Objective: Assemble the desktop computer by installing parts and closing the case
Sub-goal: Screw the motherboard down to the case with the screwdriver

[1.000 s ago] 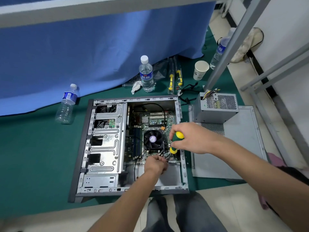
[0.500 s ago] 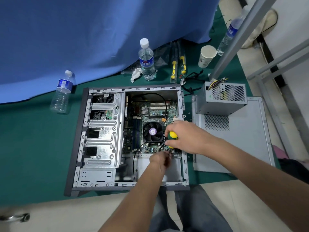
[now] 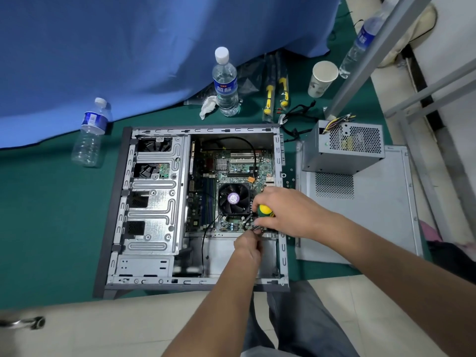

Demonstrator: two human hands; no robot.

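Right hand [image 3: 288, 211] curled round the yellow-and-green handle of a screwdriver [image 3: 265, 212], the tool angled down toward the lower right corner of the motherboard [image 3: 233, 173], just beside the CPU fan [image 3: 234, 198]. Left hand [image 3: 248, 244], fingers drawn together, pinches at the screwdriver tip; what it pinches is too small to tell. Both hands work inside the open computer case [image 3: 152, 202], which lies on its side on the green mat [image 3: 51, 215]. Compared with half a second ago, the grips and the working spot are unchanged; only the view has shifted slightly. The power supply [image 3: 342, 148] rests on the detached side panel [image 3: 373, 215] to the right of the case. Water bottles [image 3: 225, 83], spare screwdrivers [image 3: 277, 88] and a paper cup [image 3: 322, 78] stand beyond.
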